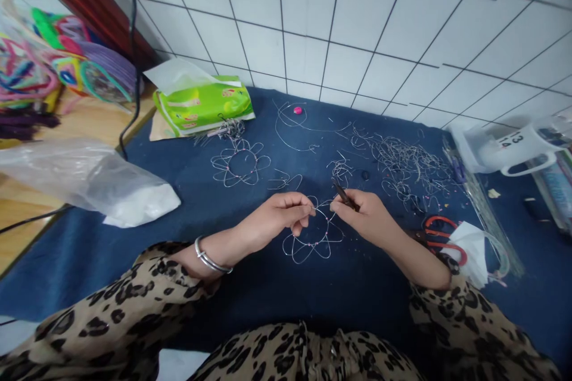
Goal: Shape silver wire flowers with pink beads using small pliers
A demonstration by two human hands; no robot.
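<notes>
A flower-shaped wire frame (313,244), with looped petals and small pink marks on its ring, is between my hands over the blue cloth. My left hand (286,213) pinches its upper left edge between thumb and fingers. My right hand (364,214) is closed around a thin dark tool (343,194), its tip pointing up and left; the kind is unclear. The right thumb and fingertip are close to the frame's upper right wire, and whether they grip it too I cannot tell. Behind my left hand lies a similar wire flower (241,165).
Tangled wire pieces (409,161) spread at the right rear. Orange-handled scissors (444,238) lie beside my right forearm. A green tissue pack (203,106), a plastic bag (89,175) and colourful pipe cleaners (27,77) are on the left. A white jug (513,146) stands far right.
</notes>
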